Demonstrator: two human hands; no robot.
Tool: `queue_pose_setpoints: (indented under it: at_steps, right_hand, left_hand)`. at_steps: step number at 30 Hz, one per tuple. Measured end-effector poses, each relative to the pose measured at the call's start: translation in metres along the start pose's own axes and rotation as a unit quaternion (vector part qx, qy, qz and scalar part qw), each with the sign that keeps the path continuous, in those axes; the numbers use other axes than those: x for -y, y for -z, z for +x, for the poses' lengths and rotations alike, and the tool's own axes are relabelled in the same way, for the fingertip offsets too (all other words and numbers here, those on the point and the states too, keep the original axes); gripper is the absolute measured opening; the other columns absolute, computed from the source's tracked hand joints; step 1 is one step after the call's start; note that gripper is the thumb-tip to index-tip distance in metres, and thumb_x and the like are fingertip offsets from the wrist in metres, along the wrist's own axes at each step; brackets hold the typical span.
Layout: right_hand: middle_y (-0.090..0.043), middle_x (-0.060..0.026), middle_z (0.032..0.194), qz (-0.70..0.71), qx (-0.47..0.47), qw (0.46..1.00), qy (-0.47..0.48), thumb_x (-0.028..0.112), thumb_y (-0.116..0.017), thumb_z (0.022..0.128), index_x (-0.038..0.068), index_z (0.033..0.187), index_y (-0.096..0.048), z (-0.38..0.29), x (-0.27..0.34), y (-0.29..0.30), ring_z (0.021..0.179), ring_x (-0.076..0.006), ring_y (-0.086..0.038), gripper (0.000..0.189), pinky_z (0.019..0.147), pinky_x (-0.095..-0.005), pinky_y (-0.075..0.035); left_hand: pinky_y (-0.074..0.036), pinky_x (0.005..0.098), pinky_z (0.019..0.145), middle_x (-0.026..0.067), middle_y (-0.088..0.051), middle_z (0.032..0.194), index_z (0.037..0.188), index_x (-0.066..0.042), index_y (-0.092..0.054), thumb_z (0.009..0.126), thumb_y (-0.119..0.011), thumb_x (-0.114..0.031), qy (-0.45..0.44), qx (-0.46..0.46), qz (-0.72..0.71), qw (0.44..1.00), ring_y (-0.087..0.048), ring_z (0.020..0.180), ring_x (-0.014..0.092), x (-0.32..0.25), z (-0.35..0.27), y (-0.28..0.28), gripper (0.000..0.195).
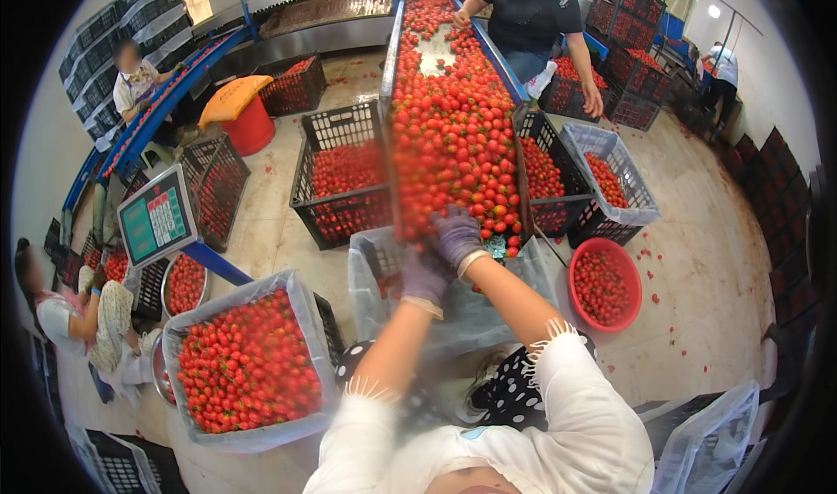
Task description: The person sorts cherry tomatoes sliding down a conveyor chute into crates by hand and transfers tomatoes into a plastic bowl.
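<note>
Both of my hands wear purple gloves at the lower end of a blue-edged sorting chute (516, 82) heaped with cherry tomatoes (458, 128). My right hand (456, 234) rests against the tomatoes at the chute's mouth, fingers spread forward. My left hand (424, 273) is just below and left of it, blurred; its fingers are hard to make out. Under both hands stands a crate with a translucent plastic liner (373, 258), with some tomatoes inside, partly hidden by my arms.
A lined crate full of tomatoes (248, 363) and a weighing scale display (157, 216) are at left. Black crates (340, 213) flank the chute. A red basin of tomatoes (605, 285) stands right. A co-worker in a black shirt (533, 10) stands at the chute's far right side.
</note>
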State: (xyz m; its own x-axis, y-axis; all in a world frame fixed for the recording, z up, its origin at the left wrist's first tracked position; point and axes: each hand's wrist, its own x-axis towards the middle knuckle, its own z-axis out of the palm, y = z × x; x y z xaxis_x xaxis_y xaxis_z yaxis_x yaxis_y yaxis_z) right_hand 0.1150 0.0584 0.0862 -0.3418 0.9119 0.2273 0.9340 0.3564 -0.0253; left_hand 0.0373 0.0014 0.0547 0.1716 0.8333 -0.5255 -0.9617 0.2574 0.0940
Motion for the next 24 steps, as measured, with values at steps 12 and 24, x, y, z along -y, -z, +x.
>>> queue_pose_setpoints:
  at_steps: [12, 24]
  right_hand:
    - [-0.058, -0.0172, 0.091, 0.345, -0.212, 0.910, -0.093, 0.013, -0.063, 0.074, 0.009, 0.091, -0.061, 0.019, -0.026, -0.035, 0.087, -0.0344, -0.056, 0.017, 0.079, -0.0408, -0.047]
    - [-0.056, -0.0112, 0.104, 0.115, -0.147, 0.981, 0.046, 0.013, -0.059, 0.072, 0.017, 0.102, -0.061, 0.023, 0.022, -0.021, 0.100, -0.0312, -0.053, 0.031, 0.083, -0.0405, -0.045]
  left_hand:
    - [-0.032, 0.0598, 0.093, 0.0069, -0.046, 0.125, 0.122, -0.018, -0.046, 0.077, -0.055, -0.054, -0.042, -0.034, 0.041, 0.998, -0.042, 0.114, 0.033, -0.008, 0.014, 0.016, 0.058]
    - [-0.026, 0.0542, 0.103, 0.0104, -0.042, 0.135, 0.128, -0.016, -0.043, 0.082, -0.042, -0.061, -0.039, 0.105, 0.037, 0.993, -0.036, 0.124, 0.032, -0.009, 0.042, 0.030, 0.065]
